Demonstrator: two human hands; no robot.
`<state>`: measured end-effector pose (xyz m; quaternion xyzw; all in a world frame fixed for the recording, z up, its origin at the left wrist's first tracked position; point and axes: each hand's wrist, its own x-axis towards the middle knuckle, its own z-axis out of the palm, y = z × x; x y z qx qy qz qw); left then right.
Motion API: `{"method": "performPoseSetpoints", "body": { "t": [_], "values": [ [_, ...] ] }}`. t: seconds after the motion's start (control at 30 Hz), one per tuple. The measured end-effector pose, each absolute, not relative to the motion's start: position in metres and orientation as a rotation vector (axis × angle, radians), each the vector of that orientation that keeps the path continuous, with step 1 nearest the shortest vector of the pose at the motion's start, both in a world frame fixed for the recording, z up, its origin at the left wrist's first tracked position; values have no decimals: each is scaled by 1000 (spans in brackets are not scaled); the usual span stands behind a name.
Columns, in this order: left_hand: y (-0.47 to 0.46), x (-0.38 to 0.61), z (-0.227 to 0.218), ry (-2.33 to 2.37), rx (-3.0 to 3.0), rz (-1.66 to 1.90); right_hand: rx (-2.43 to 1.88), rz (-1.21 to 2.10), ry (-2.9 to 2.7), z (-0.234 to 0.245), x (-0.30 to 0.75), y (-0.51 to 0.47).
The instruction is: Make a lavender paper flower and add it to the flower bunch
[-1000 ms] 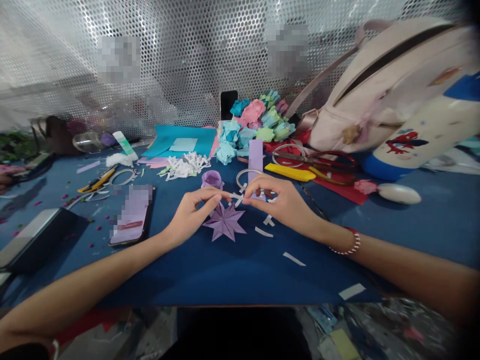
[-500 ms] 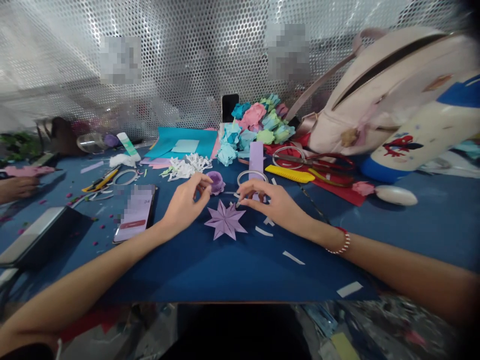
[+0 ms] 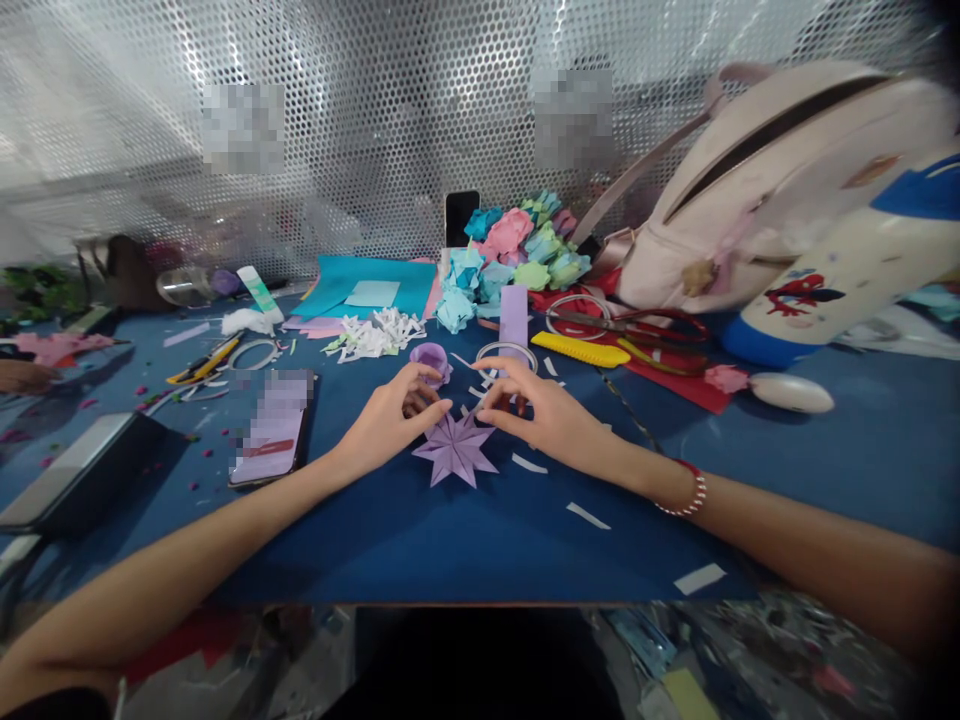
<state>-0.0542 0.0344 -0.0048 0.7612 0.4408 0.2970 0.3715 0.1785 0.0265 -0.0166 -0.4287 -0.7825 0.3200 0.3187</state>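
A purple folded paper star [image 3: 456, 452] lies flat on the blue table [image 3: 465, 540] in front of me. My left hand [image 3: 394, 415] rests at the star's upper left edge, fingers curled with the tips on the paper. My right hand [image 3: 536, 410] comes in from the right, thumb and forefinger pinched at the star's upper right points. A small purple paper cup shape [image 3: 430, 358] stands just behind my left hand. White paper strips [image 3: 529, 464] lie scattered around the star.
A phone [image 3: 274, 427] lies left of my hands and a dark case [image 3: 75, 480] further left. Behind are tape rings [image 3: 507, 352], a yellow comb [image 3: 579, 348], red scissors [image 3: 637, 325], crumpled paper flowers [image 3: 517, 245], a pink backpack [image 3: 750, 170] and a bottle [image 3: 832, 270]. Another person's hand [image 3: 22, 375] shows at far left.
My left hand came back from the purple cup shape to the star's edge. My right hand dropped from the tape ring onto the star's points. The star shifted slightly nearer.
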Motion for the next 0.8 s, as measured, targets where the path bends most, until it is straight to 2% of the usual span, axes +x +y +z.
{"method": "performPoseSetpoints", "body": {
  "t": [0.13,0.3,0.63,0.8],
  "values": [
    [30,-51,-8,1100,1941,753,-1105,858,-2142,-20,179,23],
    [24,-45,-9,1051,1817,845,-957,980,-1994,-17,177,23],
    [13,-35,-3,1069,1452,893,-879,867,-1854,-8,173,13],
    [12,-34,-8,1088,1401,983,-870,665,-1752,-2,175,9]
  ]
}}
